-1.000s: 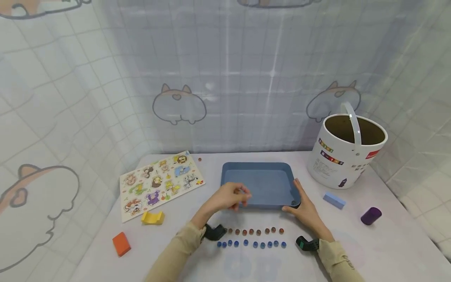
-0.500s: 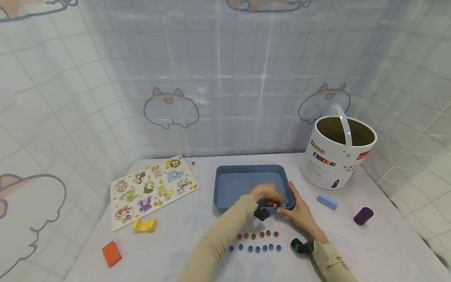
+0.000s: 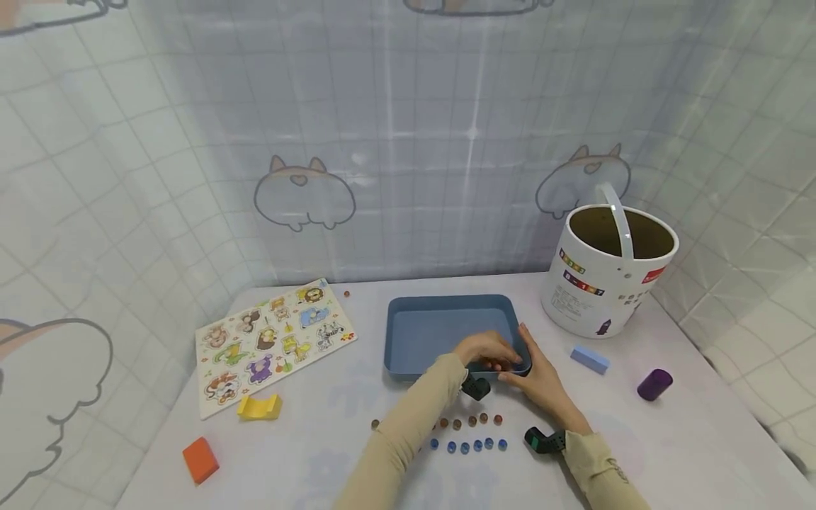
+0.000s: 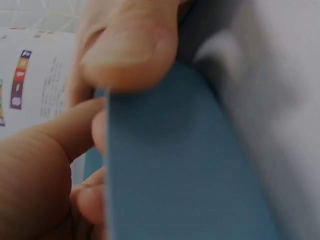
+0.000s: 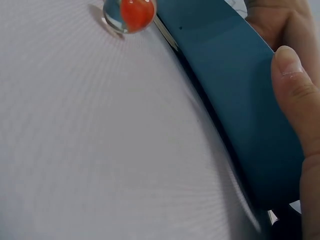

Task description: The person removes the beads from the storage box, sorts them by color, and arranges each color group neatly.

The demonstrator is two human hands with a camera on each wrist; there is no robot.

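Observation:
My right hand (image 3: 542, 379) grips the near right corner of a shallow blue-grey tray (image 3: 446, 303), thumb on the front wall and fingers along the right side. Inside that corner, my left hand (image 3: 487, 348) reaches over the front rim with bent fingers; what lies under its fingertips is hidden. The left wrist view shows a thumb above the tray wall (image 4: 165, 150) and fingers behind it. In front of the tray lie a row of orange-brown marbles (image 3: 472, 421) and a row of blue marbles (image 3: 478, 445), partly covered by the left sleeve.
A white bucket (image 3: 589, 297) with a handle stands back right. Near it lie a light blue block (image 3: 590, 359) and a purple cylinder (image 3: 654, 384). On the left are an animal puzzle board (image 3: 274, 343), a yellow block (image 3: 259, 407) and an orange block (image 3: 200, 460). A lone marble (image 3: 347, 293) lies behind.
My left hand has moved right, from above the tray's front edge into its near right corner. The left sleeve now covers some marbles. My right hand stays on the corner; the view shifted slightly.

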